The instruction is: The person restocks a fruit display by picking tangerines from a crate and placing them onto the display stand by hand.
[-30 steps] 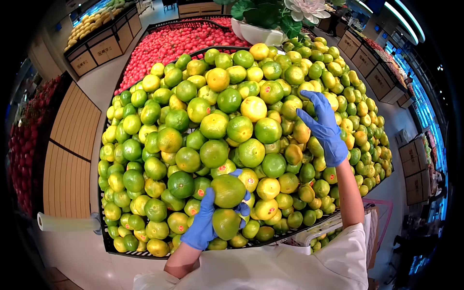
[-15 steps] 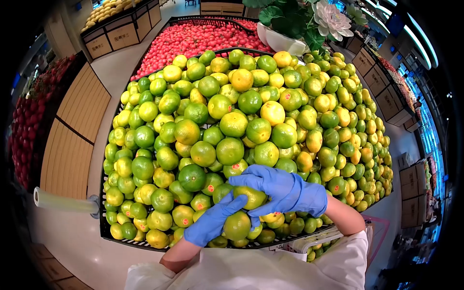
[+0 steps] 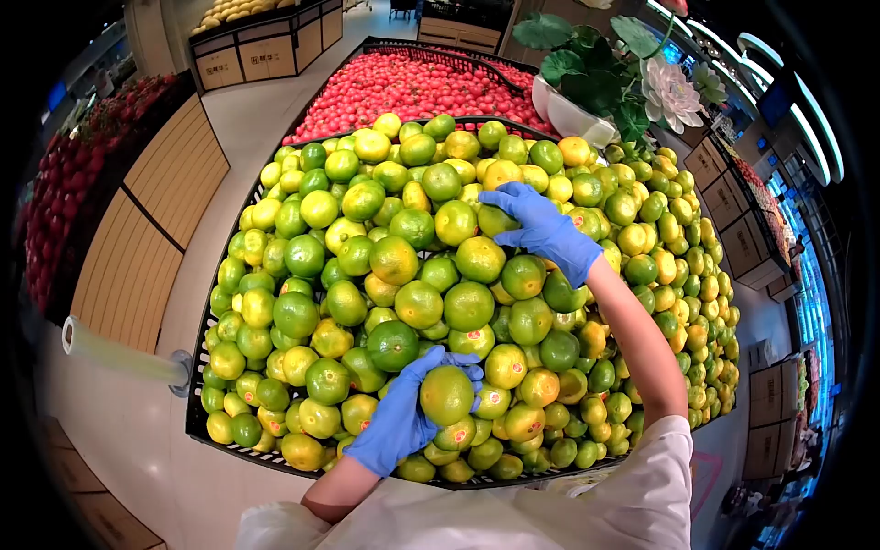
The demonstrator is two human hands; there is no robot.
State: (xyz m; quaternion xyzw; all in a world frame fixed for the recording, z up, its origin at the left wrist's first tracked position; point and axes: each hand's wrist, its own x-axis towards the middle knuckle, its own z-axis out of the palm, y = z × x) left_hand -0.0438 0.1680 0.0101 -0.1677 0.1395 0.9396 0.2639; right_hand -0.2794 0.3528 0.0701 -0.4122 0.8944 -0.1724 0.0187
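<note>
A large pile of green and yellow citrus fruits (image 3: pixel 420 304) fills a black crate (image 3: pixel 197 417). My left hand (image 3: pixel 403 417), in a blue glove, is wrapped round a green citrus fruit (image 3: pixel 446 395) near the crate's front edge. Higher up, at the back of the pile, my right hand (image 3: pixel 541 225), gloved in blue too, has its fingers round another green citrus fruit (image 3: pixel 496 220), partly hidden under them. Some fruits in the pile carry small red stickers.
Behind the citrus lie small red fruits (image 3: pixel 412 96). A white planter (image 3: pixel 577 117) with leaves and a pale flower stands at the back right. To the left are a slatted wooden stand (image 3: pixel 151 220) and a roll of clear bags (image 3: pixel 124 353).
My right hand came down to the fruits at my left hand, then moved up to the back of the pile. My left hand now holds one fruit instead of two. The view has shifted.
</note>
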